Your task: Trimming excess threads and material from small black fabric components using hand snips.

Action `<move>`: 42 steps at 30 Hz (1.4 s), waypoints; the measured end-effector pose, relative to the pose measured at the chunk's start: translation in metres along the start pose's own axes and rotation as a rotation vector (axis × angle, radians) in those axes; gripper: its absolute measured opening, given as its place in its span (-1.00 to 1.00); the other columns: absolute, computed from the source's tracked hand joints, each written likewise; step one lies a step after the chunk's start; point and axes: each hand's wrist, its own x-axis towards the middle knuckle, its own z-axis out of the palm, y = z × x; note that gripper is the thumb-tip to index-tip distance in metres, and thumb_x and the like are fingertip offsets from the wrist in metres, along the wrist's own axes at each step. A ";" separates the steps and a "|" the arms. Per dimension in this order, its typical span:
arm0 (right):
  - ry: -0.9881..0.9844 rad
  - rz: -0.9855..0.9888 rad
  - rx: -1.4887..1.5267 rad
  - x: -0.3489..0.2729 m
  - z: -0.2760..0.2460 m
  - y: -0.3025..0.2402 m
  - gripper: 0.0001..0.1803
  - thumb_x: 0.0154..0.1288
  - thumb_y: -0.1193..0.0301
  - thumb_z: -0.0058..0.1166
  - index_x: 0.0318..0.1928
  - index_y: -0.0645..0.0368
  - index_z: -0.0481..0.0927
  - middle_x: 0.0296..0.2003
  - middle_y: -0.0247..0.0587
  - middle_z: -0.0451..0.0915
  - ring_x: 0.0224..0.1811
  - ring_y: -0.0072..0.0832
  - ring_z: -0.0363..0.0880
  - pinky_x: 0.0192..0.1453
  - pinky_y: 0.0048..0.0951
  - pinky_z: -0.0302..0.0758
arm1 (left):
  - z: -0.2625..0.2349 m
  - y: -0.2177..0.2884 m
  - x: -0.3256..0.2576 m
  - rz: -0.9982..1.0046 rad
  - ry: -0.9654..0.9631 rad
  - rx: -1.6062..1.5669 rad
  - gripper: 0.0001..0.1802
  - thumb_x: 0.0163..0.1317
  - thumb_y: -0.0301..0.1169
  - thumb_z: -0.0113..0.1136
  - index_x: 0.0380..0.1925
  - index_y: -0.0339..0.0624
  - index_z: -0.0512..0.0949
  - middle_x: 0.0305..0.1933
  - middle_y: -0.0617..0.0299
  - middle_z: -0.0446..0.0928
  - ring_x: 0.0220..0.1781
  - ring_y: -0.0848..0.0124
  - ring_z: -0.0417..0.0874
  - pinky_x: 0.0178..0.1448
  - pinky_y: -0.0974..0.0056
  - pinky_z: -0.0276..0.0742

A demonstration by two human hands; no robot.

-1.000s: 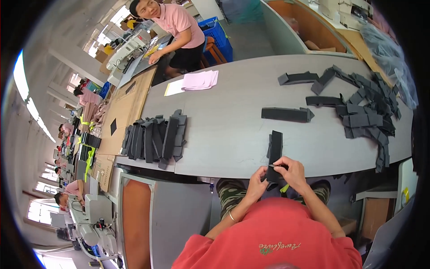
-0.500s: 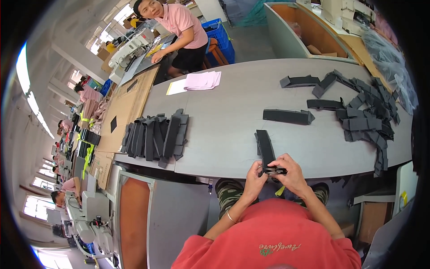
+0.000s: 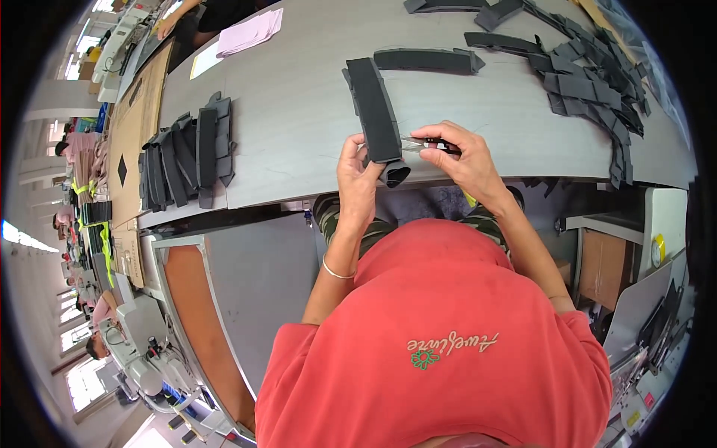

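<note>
Between the thumb and fingers of my left hand [image 3: 355,179] is the near end of a dark grey fabric strip [image 3: 375,112], which points away across the table. Its near end curls into a loop. My right hand [image 3: 469,162] grips small black thread snips [image 3: 437,144], their pointed blades aimed left at the strip's edge. Just beyond, another dark strip [image 3: 427,61] lies crosswise, close to the held one.
On the grey table [image 3: 291,127], a row of dark strips [image 3: 187,157] lies at left and a tangled heap of strips [image 3: 590,82] at right. Pink sheets [image 3: 251,31] rest at the far left. Cardboard [image 3: 149,97] borders the left edge. A person's arm [image 3: 179,16] shows beyond.
The view has tilted down, so the table sits higher in the picture. My right hand has drawn the snips to the strip's right side, apart from my left hand.
</note>
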 end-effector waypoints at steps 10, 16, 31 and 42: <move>0.013 -0.266 -0.366 -0.003 0.015 -0.015 -0.81 0.06 0.45 0.24 -0.25 0.03 0.67 -0.45 -0.37 0.57 -0.41 -0.39 0.51 -0.29 -0.41 0.41 | 0.003 -0.002 -0.009 0.065 0.045 0.085 -0.72 0.20 -0.61 0.14 -0.08 -0.29 0.41 -0.20 0.23 0.56 -0.15 0.58 0.53 -0.10 0.47 0.46; 0.078 -0.476 -0.600 0.004 0.022 -0.018 -0.85 0.05 0.36 0.26 -0.30 -0.06 0.68 -0.48 -0.47 0.54 -0.47 -0.42 0.44 -0.39 -0.40 0.31 | 0.003 -0.001 -0.009 0.105 0.036 0.207 -0.73 0.17 -0.61 0.12 -0.10 -0.32 0.42 -0.21 0.22 0.54 -0.18 0.58 0.53 -0.17 0.47 0.46; 0.005 -0.211 -0.339 -0.006 0.018 -0.012 -0.54 0.01 0.51 0.22 0.01 -0.06 0.60 -0.03 -0.31 0.52 -0.20 -0.31 0.58 -0.13 -0.35 0.50 | 0.005 0.004 -0.015 -0.073 0.014 0.035 -0.68 0.19 -0.64 0.16 -0.04 -0.37 0.42 -0.07 0.16 0.51 -0.04 0.53 0.51 -0.03 0.45 0.48; 0.238 -0.016 -0.014 0.007 0.007 -0.010 -0.91 0.24 0.45 0.17 -0.29 0.19 0.64 -0.63 -0.42 0.46 -0.61 -0.65 0.16 -0.52 -0.53 0.13 | -0.004 0.011 -0.015 0.390 -0.035 0.861 -0.71 0.12 -0.49 0.29 -0.14 -0.27 0.51 0.03 0.06 0.53 0.15 0.26 0.46 0.33 0.10 0.26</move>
